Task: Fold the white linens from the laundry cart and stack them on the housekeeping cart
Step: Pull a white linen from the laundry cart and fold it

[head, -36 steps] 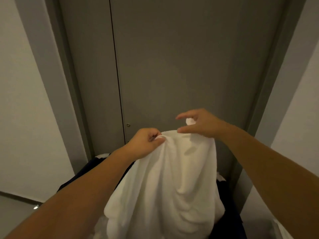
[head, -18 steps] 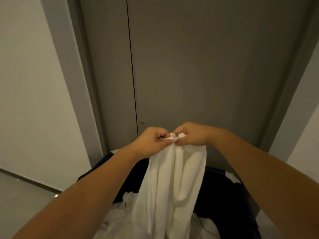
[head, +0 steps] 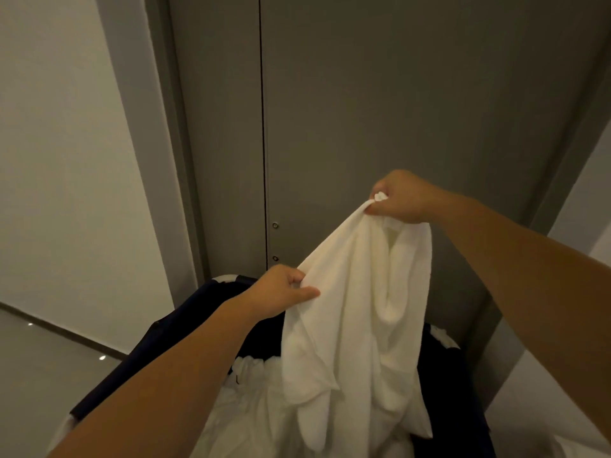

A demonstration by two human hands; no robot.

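A white linen point(head: 357, 312) hangs in loose folds above the dark navy laundry cart point(head: 185, 328). My right hand point(head: 400, 198) pinches one corner of it, held high in front of the grey door. Lower and to the left, my left hand point(head: 281, 292) pinches the linen's upper edge, so that edge runs slanted between the two hands. More white linens point(head: 244, 401) lie crumpled inside the cart below. The housekeeping cart is not in view.
A grey double door point(head: 363, 110) with a vertical seam stands straight ahead, close behind the cart. White walls point(head: 59, 160) flank it on both sides. Grey glossy floor point(head: 39, 361) shows at the lower left.
My hands were together at the top of the linen; now they have drawn apart, the right going up and right, the left sliding down along the edge. The linen has spread wider.
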